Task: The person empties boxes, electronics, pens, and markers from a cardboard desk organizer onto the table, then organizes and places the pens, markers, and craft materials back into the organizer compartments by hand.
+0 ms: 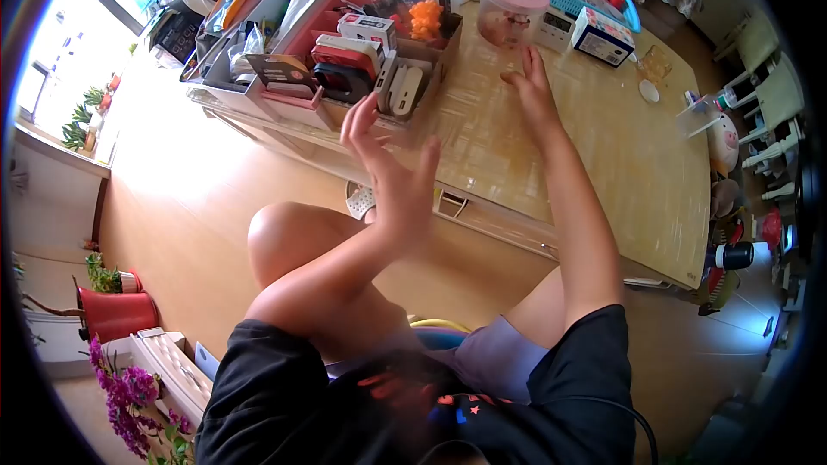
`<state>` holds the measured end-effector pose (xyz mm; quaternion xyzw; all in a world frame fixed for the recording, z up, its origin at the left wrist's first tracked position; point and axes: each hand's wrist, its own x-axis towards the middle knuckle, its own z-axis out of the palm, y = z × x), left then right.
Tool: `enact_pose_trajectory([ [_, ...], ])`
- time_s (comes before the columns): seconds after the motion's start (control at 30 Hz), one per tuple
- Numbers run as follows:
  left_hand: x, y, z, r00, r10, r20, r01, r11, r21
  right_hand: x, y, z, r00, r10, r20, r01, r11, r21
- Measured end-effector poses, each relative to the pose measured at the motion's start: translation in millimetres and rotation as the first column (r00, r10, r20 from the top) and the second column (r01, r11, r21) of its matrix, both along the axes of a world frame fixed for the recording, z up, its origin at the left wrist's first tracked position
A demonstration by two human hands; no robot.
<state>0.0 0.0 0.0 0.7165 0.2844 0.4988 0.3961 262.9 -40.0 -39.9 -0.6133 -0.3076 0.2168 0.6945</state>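
The open right hand is hovering beside the plastic jar, risking a tipping nudge; the open left hand is hanging left of it.

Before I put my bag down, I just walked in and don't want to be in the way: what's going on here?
A seated person is at a table with both hands open and holding nothing. The left hand is raised by the packed organizer. The right hand is by the clear jar with a pink lid; whether it touches it, I can't tell.
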Motion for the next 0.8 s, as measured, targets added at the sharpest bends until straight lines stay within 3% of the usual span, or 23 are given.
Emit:
enact_pose_trajectory([
  [0.07,-7,10,-6,0.997,0.053,-0.054,-0.057,0.995,-0.082,-1,2,8,1.0,-0.016,0.007,0.016,1.0,-0.002],
  [0.17,-23,42,-36,0.999,0.037,0.037,-0.033,0.993,-0.117,-29,9,24,0.986,0.155,-0.056,-0.155,0.988,0.002],
  [0.27,-29,46,-31,1.0,-0.012,0.005,0.013,0.993,-0.114,-69,39,23,0.983,0.112,-0.142,-0.11,0.994,0.022],
  [0.37,-26,55,-33,0.999,-0.013,0.043,0.02,0.987,-0.162,-109,54,26,0.963,0.25,-0.103,-0.226,0.954,0.198],
  [0.4,-23,59,-31,0.998,-0.009,0.07,0.021,0.983,-0.184,-117,57,26,0.972,0.215,-0.092,-0.196,0.963,0.185],
  [0.47,-24,59,-26,0.997,0.063,-0.036,-0.069,0.975,-0.213,-129,60,24,0.986,0.148,-0.073,-0.134,0.978,0.162],
  [0.5,-24,61,-20,0.991,0.099,-0.086,-0.116,0.968,-0.221,-129,58,24,0.98,0.164,-0.11,-0.144,0.975,0.171],
  [0.53,-24,66,-16,0.993,0.121,-0.009,-0.118,0.947,-0.298,-128,56,26,0.973,0.181,-0.145,-0.154,0.971,0.182],
  [0.63,-31,61,-2,0.997,0.076,-0.03,-0.082,0.904,-0.42,-115,48,20,0.949,0.229,-0.217,-0.184,0.961,0.208],
  [0.7,-28,39,-14,0.993,0.115,-0.021,-0.115,0.926,-0.358,-107,37,17,0.93,0.241,-0.278,-0.192,0.963,0.19],
  [0.77,-29,7,-10,0.998,0.052,0.019,-0.039,0.905,-0.423,-110,17,35,0.907,0.231,-0.351,-0.193,0.971,0.142],
  [0.8,-29,-2,-23,0.999,0.032,-0.031,-0.041,0.929,-0.368,-119,5,48,0.899,0.204,-0.388,-0.161,0.977,0.141],
])
